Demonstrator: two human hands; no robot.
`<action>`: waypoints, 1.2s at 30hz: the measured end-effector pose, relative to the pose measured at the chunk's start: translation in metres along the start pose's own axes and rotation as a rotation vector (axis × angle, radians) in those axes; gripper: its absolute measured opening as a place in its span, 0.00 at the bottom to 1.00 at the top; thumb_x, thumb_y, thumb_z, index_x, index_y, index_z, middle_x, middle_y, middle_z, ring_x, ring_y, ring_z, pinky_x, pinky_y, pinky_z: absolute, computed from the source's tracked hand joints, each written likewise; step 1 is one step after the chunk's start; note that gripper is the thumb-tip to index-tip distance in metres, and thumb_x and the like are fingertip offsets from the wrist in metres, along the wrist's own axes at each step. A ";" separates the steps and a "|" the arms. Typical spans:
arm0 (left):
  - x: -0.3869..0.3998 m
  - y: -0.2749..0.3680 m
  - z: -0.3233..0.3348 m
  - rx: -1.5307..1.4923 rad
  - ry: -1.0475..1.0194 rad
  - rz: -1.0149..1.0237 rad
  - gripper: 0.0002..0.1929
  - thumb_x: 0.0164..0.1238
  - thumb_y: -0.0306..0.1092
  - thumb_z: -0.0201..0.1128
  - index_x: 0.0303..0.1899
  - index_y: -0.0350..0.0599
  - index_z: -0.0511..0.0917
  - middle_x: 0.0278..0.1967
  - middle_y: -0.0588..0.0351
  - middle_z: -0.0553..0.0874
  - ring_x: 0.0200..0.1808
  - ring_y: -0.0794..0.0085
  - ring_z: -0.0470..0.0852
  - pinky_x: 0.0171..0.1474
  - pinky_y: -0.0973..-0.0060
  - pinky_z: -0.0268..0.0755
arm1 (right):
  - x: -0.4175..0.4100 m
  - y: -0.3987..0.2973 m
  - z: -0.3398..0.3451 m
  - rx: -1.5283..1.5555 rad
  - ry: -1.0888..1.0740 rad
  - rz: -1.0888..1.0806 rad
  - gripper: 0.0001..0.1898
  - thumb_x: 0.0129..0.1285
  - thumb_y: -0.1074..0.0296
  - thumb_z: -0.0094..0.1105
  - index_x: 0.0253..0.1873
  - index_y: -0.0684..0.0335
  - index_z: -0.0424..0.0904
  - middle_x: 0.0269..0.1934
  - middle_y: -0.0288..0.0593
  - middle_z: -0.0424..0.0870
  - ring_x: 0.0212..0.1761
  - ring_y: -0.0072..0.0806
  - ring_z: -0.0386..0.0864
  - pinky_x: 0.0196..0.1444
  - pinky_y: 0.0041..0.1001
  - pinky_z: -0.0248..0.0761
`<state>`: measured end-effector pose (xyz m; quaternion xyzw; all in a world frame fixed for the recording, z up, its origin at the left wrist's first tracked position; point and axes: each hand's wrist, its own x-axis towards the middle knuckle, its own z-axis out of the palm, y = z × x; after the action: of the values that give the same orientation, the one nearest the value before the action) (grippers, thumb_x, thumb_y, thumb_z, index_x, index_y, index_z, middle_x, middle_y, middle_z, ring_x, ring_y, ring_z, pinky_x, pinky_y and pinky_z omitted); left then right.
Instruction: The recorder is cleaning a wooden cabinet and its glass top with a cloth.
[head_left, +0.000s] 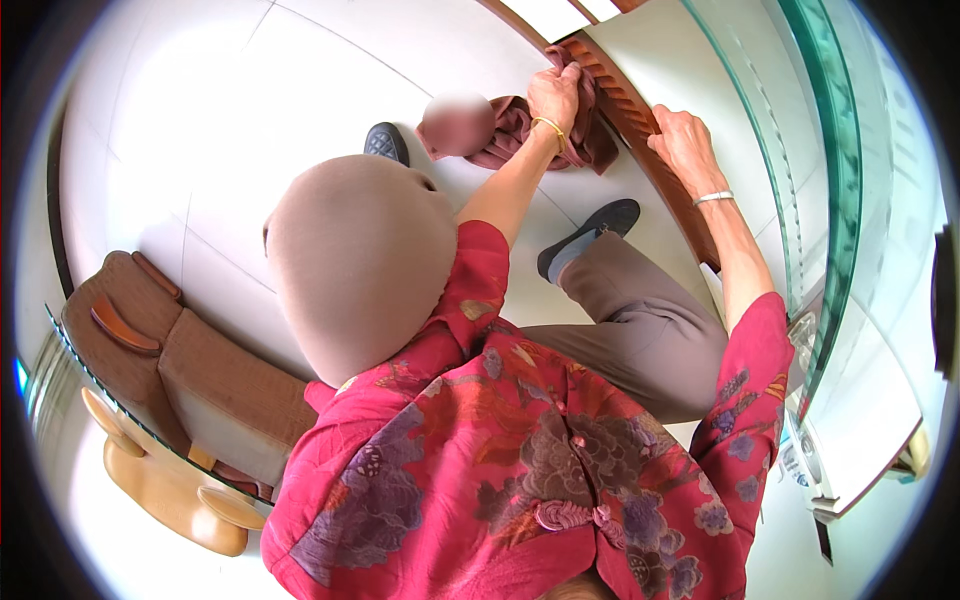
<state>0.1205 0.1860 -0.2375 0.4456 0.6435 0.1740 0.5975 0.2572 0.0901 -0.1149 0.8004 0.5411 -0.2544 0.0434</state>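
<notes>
Bunched in my left hand, which wears a yellow bracelet, is a reddish-brown cloth. Part of the cloth lies against a slatted brown wooden frame, and the rest spreads over the floor. My right hand, with a silver-coloured bracelet, is at the outer edge of the same frame, to the right of the left hand. Its fingers are curled, and whether they grip the edge cannot be told. A round blurred patch hides one end of the cloth.
My bent knees and dark shoes are near the cloth on the pale tiled floor. Green-edged glass panels curve along the right. At the lower left are a brown upholstered seat and a light wooden piece beyond a glass edge.
</notes>
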 end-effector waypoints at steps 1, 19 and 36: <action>0.001 -0.002 0.001 -0.035 -0.004 -0.006 0.21 0.61 0.48 0.63 0.29 0.33 0.82 0.28 0.34 0.83 0.32 0.46 0.82 0.43 0.57 0.71 | 0.001 0.001 0.002 0.060 0.021 0.022 0.04 0.50 0.82 0.56 0.32 0.72 0.72 0.25 0.65 0.75 0.27 0.54 0.79 0.31 0.44 0.72; 0.004 -0.044 0.029 -0.012 -0.215 0.047 0.17 0.70 0.41 0.57 0.36 0.31 0.80 0.25 0.48 0.84 0.23 0.65 0.82 0.26 0.68 0.73 | 0.006 0.001 0.009 -0.118 0.091 -0.183 0.05 0.54 0.81 0.59 0.33 0.71 0.71 0.25 0.64 0.75 0.28 0.55 0.78 0.31 0.45 0.72; 0.002 -0.029 0.013 -0.031 -0.357 -0.046 0.19 0.61 0.45 0.64 0.33 0.31 0.83 0.25 0.42 0.84 0.29 0.60 0.82 0.39 0.64 0.73 | -0.052 0.050 0.027 -0.206 0.042 -0.005 0.17 0.58 0.67 0.69 0.33 0.70 0.67 0.22 0.61 0.73 0.28 0.57 0.76 0.32 0.43 0.71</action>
<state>0.1224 0.1673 -0.2638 0.4453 0.5346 0.0881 0.7128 0.2770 0.0164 -0.1250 0.7956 0.5671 -0.1807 0.1135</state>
